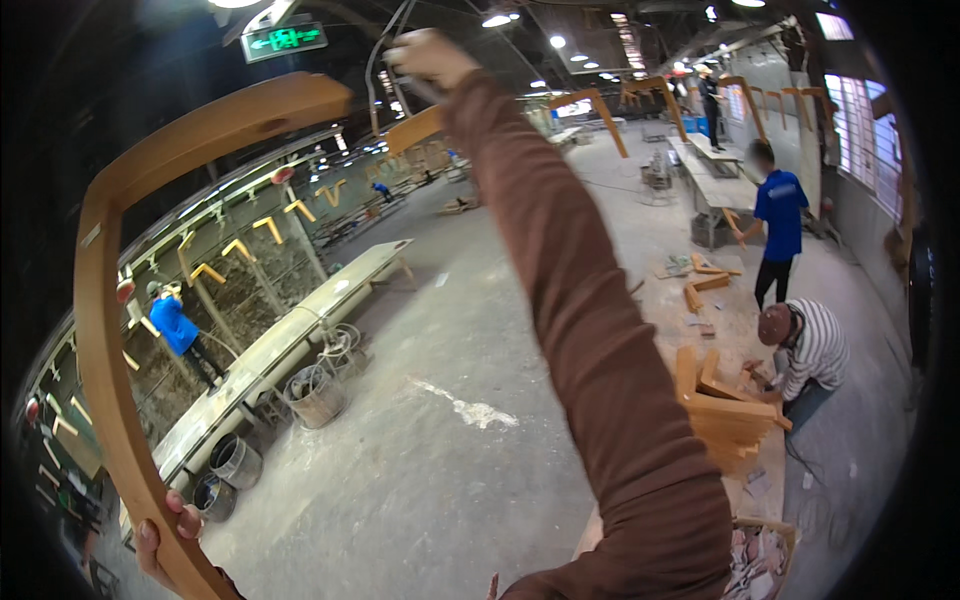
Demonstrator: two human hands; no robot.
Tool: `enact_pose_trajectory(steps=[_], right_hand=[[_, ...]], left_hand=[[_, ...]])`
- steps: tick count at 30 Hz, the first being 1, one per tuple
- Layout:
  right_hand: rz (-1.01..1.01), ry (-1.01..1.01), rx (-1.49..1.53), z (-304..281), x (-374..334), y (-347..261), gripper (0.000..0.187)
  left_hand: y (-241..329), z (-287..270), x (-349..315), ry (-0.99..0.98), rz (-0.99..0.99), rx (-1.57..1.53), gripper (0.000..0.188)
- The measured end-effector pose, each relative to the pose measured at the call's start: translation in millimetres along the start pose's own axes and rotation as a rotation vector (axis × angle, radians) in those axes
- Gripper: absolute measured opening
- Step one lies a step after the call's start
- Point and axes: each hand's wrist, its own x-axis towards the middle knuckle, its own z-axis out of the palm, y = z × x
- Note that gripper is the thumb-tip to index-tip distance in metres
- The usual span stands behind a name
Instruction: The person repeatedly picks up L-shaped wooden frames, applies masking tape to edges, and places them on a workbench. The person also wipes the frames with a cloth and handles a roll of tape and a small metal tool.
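Note:
A large angled wooden furniture part (98,290) rises along the left side, its upper arm slanting toward the middle. Low on its upright, my left hand (165,530) is closed around the wood, fingers wrapped over the edge. My right arm, in a brown sleeve, reaches high across the view. At its end my right hand (430,58) is closed beside a thin hanging wire (370,75); what it pinches is too small to make out. Another wooden piece (415,130) shows just below that hand, partly behind the sleeve.
Similar wooden parts (590,100) hang in a line overhead. A long bench (290,350) with buckets (315,395) runs at left; a person in blue (175,325) stands on it. At right, two people work by a table holding stacked wooden parts (730,425). A scrap box (760,560) sits nearby.

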Motion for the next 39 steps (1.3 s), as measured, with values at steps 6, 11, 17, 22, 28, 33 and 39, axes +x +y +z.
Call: enact_pose_trajectory(steps=[6,11,17,22,28,33,39], right_hand=[[0.128,-0.085,0.520,-23,-12,4,0.034],[0.048,-0.145,0.919,31,-38,-37,0.007],[0.070,0.223,0.386,122,-90,-73,0.041],[0.162,-0.407,0.531,182,-320,-96,0.020],[1.075,-0.999,1.001,160,-581,-193,0.042],[1.182,-0.373,1.134,133,-633,-223,0.050],[1.546,-0.044,0.940,66,-645,-184,0.043]], left_hand=[[10,-30,-53,0.395,0.127,0.220,0.046],[3,-62,-113,0.609,0.042,0.538,0.052],[-39,-106,-164,0.374,-0.306,0.523,0.054],[-86,-51,-198,0.402,-0.425,0.406,0.056],[-139,0,-190,0.129,-0.840,0.289,0.056],[-200,36,-212,-0.223,-1.003,0.317,0.053],[-230,103,-220,-0.664,-0.677,0.649,0.055]])
